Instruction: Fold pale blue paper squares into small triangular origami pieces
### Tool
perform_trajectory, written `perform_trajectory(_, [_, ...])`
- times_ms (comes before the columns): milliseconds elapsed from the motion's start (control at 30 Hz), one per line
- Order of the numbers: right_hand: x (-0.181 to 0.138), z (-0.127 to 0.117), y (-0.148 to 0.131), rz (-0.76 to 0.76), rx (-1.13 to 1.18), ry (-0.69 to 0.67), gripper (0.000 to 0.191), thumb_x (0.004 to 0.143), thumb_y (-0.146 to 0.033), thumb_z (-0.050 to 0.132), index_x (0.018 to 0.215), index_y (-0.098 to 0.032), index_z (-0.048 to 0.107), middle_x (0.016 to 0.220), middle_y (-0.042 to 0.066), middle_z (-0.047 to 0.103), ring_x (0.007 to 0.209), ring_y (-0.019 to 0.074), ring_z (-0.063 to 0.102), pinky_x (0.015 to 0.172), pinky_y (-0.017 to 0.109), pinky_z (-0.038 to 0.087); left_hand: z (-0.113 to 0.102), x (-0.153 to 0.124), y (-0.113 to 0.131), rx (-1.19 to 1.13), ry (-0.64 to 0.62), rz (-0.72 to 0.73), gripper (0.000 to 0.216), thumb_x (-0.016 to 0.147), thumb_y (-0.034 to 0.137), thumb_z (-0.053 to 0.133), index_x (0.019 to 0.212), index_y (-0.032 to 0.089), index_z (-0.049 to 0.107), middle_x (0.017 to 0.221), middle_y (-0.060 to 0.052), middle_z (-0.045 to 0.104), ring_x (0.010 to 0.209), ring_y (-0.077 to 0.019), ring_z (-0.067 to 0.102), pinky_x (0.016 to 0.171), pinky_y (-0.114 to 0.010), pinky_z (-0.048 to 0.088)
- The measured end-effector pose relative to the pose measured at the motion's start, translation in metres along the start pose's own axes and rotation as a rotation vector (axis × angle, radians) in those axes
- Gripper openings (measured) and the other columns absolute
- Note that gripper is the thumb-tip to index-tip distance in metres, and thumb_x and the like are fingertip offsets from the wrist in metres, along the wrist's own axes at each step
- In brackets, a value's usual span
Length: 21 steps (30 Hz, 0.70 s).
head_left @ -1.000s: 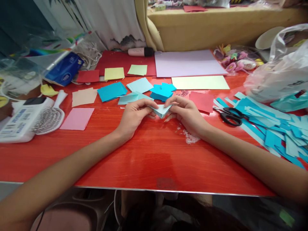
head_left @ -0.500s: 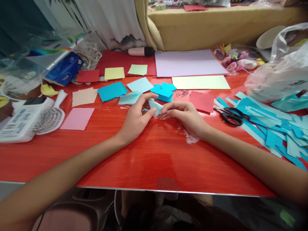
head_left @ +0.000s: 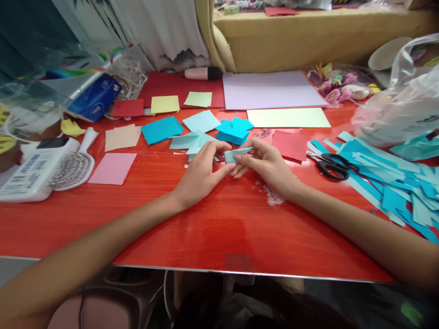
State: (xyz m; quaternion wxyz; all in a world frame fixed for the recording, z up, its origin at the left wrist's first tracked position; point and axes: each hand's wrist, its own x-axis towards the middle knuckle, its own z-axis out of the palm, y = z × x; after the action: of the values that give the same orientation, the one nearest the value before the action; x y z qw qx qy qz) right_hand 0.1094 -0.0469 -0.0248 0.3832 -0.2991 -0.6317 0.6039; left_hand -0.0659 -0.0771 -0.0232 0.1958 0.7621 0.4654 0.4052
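Note:
A small folded piece of light blue paper (head_left: pixel 230 156) is held just above the red table (head_left: pixel 206 228), between both hands. My left hand (head_left: pixel 206 171) pinches its left end between thumb and fingers. My right hand (head_left: pixel 269 162) grips the other end, thumb on the near face and fingers behind. Close behind my left hand lie loose pale blue sheets (head_left: pixel 188 140) and a pale blue stack (head_left: pixel 201 120). Bright blue cut pieces (head_left: pixel 234 131) lie just beyond the held paper. Part of the folded paper is hidden by my fingers.
Black-handled scissors (head_left: pixel 331 166) lie beside a heap of blue paper strips (head_left: pixel 394 173) on the right. A red paper stack (head_left: pixel 290 145) is near my right hand. Pink paper (head_left: pixel 113 168) and a hairbrush (head_left: pixel 73 167) are at left. A plastic bag (head_left: pixel 408 100) stands at back right.
The folded paper has been turned from a pointed, upright shape to a flatter, level one. My right hand has shifted its grip, its thumb now on the paper's near face.

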Motion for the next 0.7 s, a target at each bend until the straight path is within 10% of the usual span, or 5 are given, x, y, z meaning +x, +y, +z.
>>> perform_trajectory(700, [-0.0009, -0.0004, -0.0024, 0.068, -0.161, 0.001, 0.025, 0.084, -0.040, 0.059, 0.086, -0.016, 0.065, 0.068, 0.002, 0.067, 0.062, 0.0134, 0.066, 0.063, 0.026, 0.053, -0.0042, 0.0011, 0.0035, -0.034, 0.064, -0.085, 0.009, 0.087, 0.022, 0.054, 0.082, 0.019, 0.061, 0.082, 0.000, 0.062, 0.077, -0.0118, 0.054, 0.070, -0.024, 0.042])
